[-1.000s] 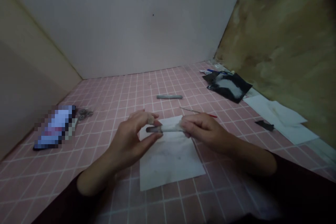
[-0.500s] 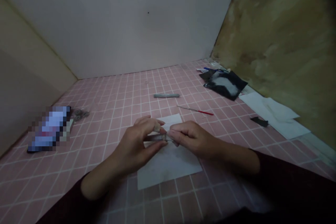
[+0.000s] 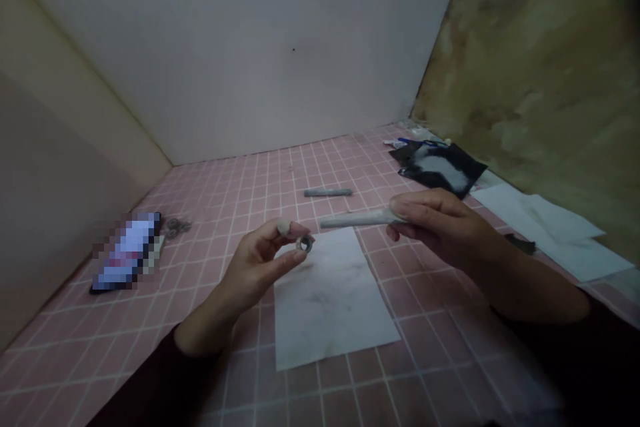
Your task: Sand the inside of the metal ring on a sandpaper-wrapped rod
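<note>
Between the thumb and a fingertip of my left hand is a small grey ring, its hole facing me. A light wrap sits on one finger of that hand. My right hand grips the thick end of a grey tapered stick, whose thin end points left toward the ring without touching it. Under both lies a white sheet of paper with grey smudges. A second grey stick rests on the pink tiled surface beyond the paper.
A phone, blurred by pixels, lies at the left beside a small pile of grey rings. At the right are a black sheet with white powder, white papers and a dark scrap. A wall stands behind.
The stick has come out of the ring and moved right and up with my right hand. My left hand keeps the ring. The view has shifted slightly.
</note>
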Tool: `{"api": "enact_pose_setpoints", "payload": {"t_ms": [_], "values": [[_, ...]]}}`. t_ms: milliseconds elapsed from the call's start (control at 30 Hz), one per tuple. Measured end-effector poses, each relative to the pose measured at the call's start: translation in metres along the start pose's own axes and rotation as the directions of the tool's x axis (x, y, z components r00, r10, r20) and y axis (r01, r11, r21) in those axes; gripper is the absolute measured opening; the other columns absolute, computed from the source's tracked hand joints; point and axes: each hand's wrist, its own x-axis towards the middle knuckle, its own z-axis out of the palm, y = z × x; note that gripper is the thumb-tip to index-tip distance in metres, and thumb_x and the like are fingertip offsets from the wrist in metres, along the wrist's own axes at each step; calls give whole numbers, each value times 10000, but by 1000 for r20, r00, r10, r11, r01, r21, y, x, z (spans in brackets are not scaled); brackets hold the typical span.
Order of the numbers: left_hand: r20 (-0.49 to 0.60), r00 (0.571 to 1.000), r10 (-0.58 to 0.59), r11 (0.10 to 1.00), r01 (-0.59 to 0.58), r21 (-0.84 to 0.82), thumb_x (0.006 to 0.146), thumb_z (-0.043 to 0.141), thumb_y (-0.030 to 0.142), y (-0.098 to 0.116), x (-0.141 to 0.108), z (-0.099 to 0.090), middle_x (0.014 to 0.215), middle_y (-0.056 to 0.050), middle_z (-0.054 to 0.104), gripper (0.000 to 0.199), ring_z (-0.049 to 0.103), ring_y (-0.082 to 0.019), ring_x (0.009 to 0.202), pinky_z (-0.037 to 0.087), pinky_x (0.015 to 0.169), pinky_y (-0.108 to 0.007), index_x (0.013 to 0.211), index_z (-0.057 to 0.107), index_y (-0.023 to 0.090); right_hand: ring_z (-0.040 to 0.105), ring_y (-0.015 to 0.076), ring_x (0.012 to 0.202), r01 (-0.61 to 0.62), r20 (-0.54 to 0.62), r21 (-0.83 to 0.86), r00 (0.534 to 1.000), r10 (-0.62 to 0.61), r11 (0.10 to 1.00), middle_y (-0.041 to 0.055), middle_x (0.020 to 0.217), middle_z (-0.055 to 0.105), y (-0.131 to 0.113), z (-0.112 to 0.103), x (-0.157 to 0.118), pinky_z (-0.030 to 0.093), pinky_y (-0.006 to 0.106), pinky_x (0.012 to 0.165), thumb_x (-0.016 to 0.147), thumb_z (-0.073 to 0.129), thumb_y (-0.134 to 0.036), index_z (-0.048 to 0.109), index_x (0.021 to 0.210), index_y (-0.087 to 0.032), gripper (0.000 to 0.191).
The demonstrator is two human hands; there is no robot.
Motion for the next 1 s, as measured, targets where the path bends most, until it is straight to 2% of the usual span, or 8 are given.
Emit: {"api": "enact_pose_setpoints", "payload": {"t_ms": [167,300,467,633,833,933,1000], "values": [[2,999,-34,993,34,-112,766,707,233,-5,3,-3,938,-28,658,240,631,-136,859,501,831,-292,982,607,198,312,91,493,-105,14,53,994,104,993,-19,548,401,4,6,1,215,264,466,890,505,-415,548,579,-171,398],[-22,999,-48,986,44,-163,734,718,282,-1,3,-2,964,-55,655,276,635,-151,829,533,802,-331,961,594,186,336,93,508,-109,12,98,994,109,989,-14,561,419,7,11,3,224,263,470,874,518,-424,539,572,-170,395],[-16,998,-64,977,60,-203,715,726,319,3,2,-2,908,-57,656,361,643,-143,760,552,780,-335,1030,610,186,342,91,511,-120,43,129,992,115,984,-17,560,417,13,14,4,231,257,470,861,531,-444,532,564,-164,408],[3,998,-58,976,57,-211,728,718,334,1,2,-4,925,-60,651,307,652,-142,764,552,788,-333,978,622,183,331,87,517,-149,43,142,989,145,979,-18,568,410,19,15,3,229,257,488,888,512,-421,561,587,-154,406],[-7,1000,-24,994,23,-105,769,684,303,-3,1,-4,942,-40,628,257,658,-148,818,551,811,-344,983,593,196,354,100,537,-159,19,71,987,158,985,-6,586,431,22,19,3,257,254,495,888,496,-444,549,584,-159,420],[-11,1000,-1,1000,1,23,790,663,258,-4,1,-1,922,-41,624,259,658,-151,808,551,784,-335,1025,578,189,332,96,519,-147,-18,-13,989,146,989,-16,576,407,25,21,5,248,252,483,901,463,-451,531,589,-163,430],[-11,1000,17,990,-15,137,801,653,246,-5,0,1,887,-46,623,268,647,-151,785,547,738,-315,1047,571,174,335,97,513,-109,-41,-132,994,104,985,-25,563,389,27,21,6,256,253,491,916,430,-438,503,589,-168,430]]}}
